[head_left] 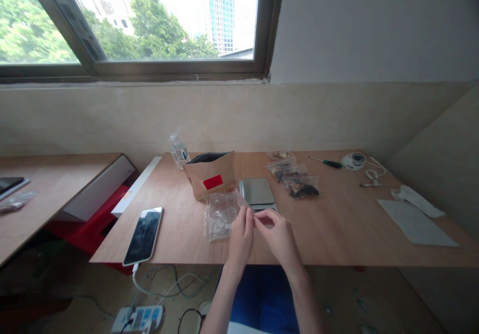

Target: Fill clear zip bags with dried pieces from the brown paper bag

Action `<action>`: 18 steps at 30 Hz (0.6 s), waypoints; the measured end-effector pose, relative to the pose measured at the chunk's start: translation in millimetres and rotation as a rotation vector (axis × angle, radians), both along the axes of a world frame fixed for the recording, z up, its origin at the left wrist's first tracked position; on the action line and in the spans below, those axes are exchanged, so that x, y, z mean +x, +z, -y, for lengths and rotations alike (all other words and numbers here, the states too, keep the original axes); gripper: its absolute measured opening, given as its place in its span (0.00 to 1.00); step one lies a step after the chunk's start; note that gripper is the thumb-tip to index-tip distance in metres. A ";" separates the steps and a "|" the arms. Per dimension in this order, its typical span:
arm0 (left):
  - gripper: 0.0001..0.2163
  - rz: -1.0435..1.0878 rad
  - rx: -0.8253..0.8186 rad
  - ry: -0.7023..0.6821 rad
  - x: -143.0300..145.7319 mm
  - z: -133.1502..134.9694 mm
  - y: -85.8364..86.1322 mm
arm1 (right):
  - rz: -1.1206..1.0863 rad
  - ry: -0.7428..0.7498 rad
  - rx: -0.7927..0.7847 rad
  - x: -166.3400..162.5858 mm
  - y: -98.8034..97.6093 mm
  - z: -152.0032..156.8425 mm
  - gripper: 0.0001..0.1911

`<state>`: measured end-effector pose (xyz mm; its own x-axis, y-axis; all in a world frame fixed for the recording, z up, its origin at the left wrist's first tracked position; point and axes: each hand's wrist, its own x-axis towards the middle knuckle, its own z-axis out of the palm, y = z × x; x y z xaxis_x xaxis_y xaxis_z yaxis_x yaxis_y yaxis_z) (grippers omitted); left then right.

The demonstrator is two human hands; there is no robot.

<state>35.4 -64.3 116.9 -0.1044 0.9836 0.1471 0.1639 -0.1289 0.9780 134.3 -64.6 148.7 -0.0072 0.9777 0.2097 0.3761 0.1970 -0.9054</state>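
Observation:
My left hand [241,236] and my right hand [279,234] meet above the near edge of the wooden table [337,234]. Both pinch the edge of a clear plastic bag [221,213] that lies in front of them, fingertips almost touching. Just behind the bag stand a brown paper bag [210,175] with a red label, open at the top, and a small digital scale [257,192] with a steel plate. What the fingers pinch beyond the bag's edge is too small to make out.
A phone [144,235] on a cable lies at the table's left. A water bottle [178,151] stands at the back. Several filled clear bags [295,176], a green screwdriver [326,162], a tape roll [353,161], white cloth [415,200] and a grey sheet [415,222] lie to the right.

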 end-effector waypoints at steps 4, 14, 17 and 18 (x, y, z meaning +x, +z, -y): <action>0.13 -0.029 0.045 -0.014 -5.2 0.5 -2.7 | -0.058 -0.001 -0.003 -1.1 -2.2 -0.7 0.11; 0.14 -0.123 0.071 -0.067 -9.3 0.8 -5.6 | -0.292 -0.178 -0.053 -2.1 -10.7 3.8 0.14; 0.15 -0.115 0.058 -0.014 -12.3 9.5 -10.2 | -0.351 -0.465 0.007 12.5 -10.5 -5.1 0.14; 0.16 -0.107 0.052 -0.006 -14.0 12.5 -12.2 | -0.372 -0.522 0.018 18.6 -9.0 -8.1 0.15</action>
